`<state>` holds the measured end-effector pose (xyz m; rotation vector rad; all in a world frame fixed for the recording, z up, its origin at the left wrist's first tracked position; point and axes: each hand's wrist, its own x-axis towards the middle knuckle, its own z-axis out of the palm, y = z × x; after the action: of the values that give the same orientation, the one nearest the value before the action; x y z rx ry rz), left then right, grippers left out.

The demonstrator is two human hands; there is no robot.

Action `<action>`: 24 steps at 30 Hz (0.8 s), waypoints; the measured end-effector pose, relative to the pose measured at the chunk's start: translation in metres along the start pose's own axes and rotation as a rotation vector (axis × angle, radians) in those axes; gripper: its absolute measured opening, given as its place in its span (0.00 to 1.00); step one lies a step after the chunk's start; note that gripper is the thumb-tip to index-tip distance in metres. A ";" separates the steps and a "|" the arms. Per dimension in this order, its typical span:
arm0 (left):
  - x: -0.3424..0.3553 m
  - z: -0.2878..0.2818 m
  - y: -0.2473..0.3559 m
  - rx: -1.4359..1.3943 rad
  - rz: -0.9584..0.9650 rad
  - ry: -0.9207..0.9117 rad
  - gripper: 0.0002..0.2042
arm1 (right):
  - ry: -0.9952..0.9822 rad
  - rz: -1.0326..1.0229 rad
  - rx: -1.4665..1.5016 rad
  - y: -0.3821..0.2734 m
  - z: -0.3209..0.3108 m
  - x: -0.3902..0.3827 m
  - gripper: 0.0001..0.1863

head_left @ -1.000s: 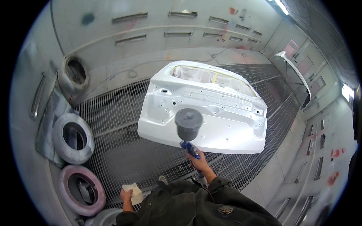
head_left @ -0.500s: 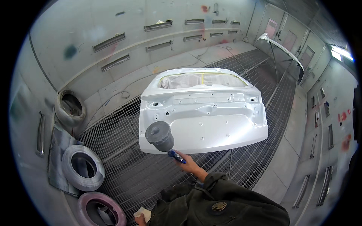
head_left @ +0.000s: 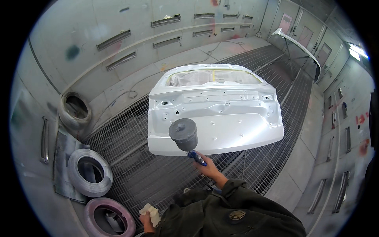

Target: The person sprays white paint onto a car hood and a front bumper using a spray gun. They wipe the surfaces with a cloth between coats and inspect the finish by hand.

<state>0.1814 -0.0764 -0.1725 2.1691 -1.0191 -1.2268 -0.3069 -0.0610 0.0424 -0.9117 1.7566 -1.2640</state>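
Observation:
A blue spray gun (head_left: 196, 157) with a dark grey paint cup (head_left: 184, 135) on top is gripped in my right hand (head_left: 208, 168). It is held in front of a white car tailgate (head_left: 241, 126), overlapping the panel's lower left part in view. The tailgate has several small holes, and its window opening is masked with pale sheeting (head_left: 197, 78) and yellow tape. Low at the left, my left hand (head_left: 147, 219) is closed on a crumpled cream cloth or paper (head_left: 151, 213). The gun's nozzle is hidden behind the cup.
Several paint-dusted tyres stand at the left, among them a white one (head_left: 90, 172) and a pinkish one (head_left: 109, 217). Metal floor grating (head_left: 146, 177) runs beneath the tailgate. A hose (head_left: 132, 93) lies along the far wall. At the back right, a long white panel (head_left: 298, 48) rests on a stand.
My right hand has moved the spray gun right and slightly up across the tailgate. My left hand with the cream cloth or paper has risen further into view. The view has shifted a little.

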 end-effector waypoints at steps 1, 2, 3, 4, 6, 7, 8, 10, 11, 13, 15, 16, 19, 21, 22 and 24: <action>0.002 0.000 0.000 -0.021 0.012 -0.007 0.18 | -0.011 0.025 0.031 0.000 0.000 -0.001 0.30; 0.001 0.003 0.003 -0.041 0.022 -0.017 0.18 | -0.022 0.053 0.060 0.001 -0.001 -0.002 0.30; 0.001 0.004 0.004 -0.062 0.032 -0.027 0.17 | -0.015 0.057 0.060 0.002 -0.001 -0.002 0.30; 0.003 0.004 0.001 -0.055 0.049 -0.022 0.17 | -0.010 0.060 0.059 0.005 -0.001 -0.002 0.31; 0.007 0.003 -0.008 -0.045 0.081 -0.001 0.17 | -0.009 0.070 0.073 0.007 0.001 -0.001 0.31; 0.011 0.002 -0.013 0.004 0.068 0.005 0.17 | -0.009 0.078 0.086 0.008 0.002 -0.001 0.31; 0.013 0.000 -0.017 0.053 0.053 0.010 0.17 | -0.009 0.086 0.097 0.007 0.003 -0.001 0.30; 0.016 -0.002 -0.026 0.089 0.045 0.023 0.18 | -0.005 0.076 0.085 0.002 0.002 -0.004 0.30; 0.017 -0.004 -0.034 0.074 0.051 0.034 0.18 | -0.007 0.069 0.078 -0.002 0.003 -0.005 0.30; 0.019 -0.009 -0.049 0.085 0.066 0.061 0.18 | -0.021 0.078 0.055 -0.007 0.007 -0.005 0.30; 0.019 -0.012 -0.057 0.146 0.088 0.079 0.18 | -0.014 0.065 0.051 -0.002 0.010 -0.004 0.30; 0.018 -0.014 -0.062 0.108 0.088 0.084 0.17 | -0.027 0.064 0.071 0.000 0.012 -0.003 0.30; 0.009 -0.011 -0.056 0.058 0.061 0.081 0.17 | -0.034 0.071 0.097 0.006 0.011 -0.003 0.31; 0.000 -0.010 -0.042 0.100 -0.004 0.084 0.16 | -0.028 0.069 0.073 0.007 0.011 -0.003 0.31; 0.000 -0.010 -0.040 0.101 -0.009 0.084 0.16 | -0.028 0.062 0.074 0.007 0.011 -0.003 0.31; -0.003 -0.013 -0.040 0.100 -0.021 0.088 0.16 | -0.035 0.049 0.075 0.005 0.014 -0.004 0.31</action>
<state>0.2072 -0.0488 -0.1918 2.2937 -1.0435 -1.1005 -0.2931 -0.0614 0.0352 -0.8378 1.6833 -1.2664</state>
